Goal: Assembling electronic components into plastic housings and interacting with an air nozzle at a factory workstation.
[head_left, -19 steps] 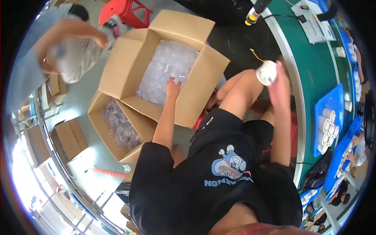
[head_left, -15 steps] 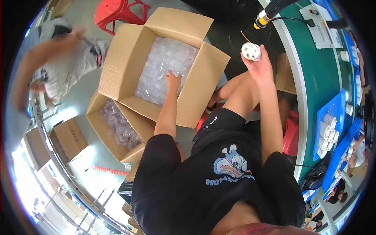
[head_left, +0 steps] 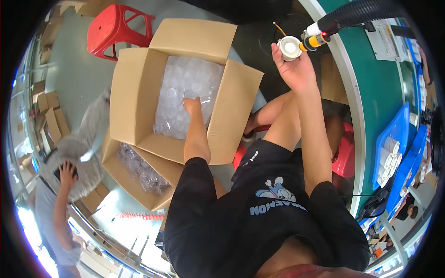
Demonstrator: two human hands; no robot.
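Note:
In my right hand [head_left: 296, 69] is a white round plastic part [head_left: 290, 48], gripped at its rim with a round disc in its middle facing up. Right beside it, seemingly against its edge, is the yellow-and-black tip of a nozzle [head_left: 314, 42] on a black corrugated hose. My left hand [head_left: 192, 104] reaches into a large open cardboard box [head_left: 130, 95] filled with clear plastic cup-like pieces [head_left: 178, 76]. Its fingers are closed on one clear plastic piece [head_left: 205, 98], partly hidden among the others.
A smaller carton [head_left: 116, 173] of clear plastic pieces adjoins the big box. A red stool [head_left: 104, 30] stands at far left. On the green workbench [head_left: 366, 99] at right, a blue tray [head_left: 402, 123] holds white cylinders. Another person [head_left: 55, 199] is at left.
My right hand has turned the white part over and brought it beside the nozzle. My left hand stays in the box. The other person at left has moved nearer in the picture's lower left.

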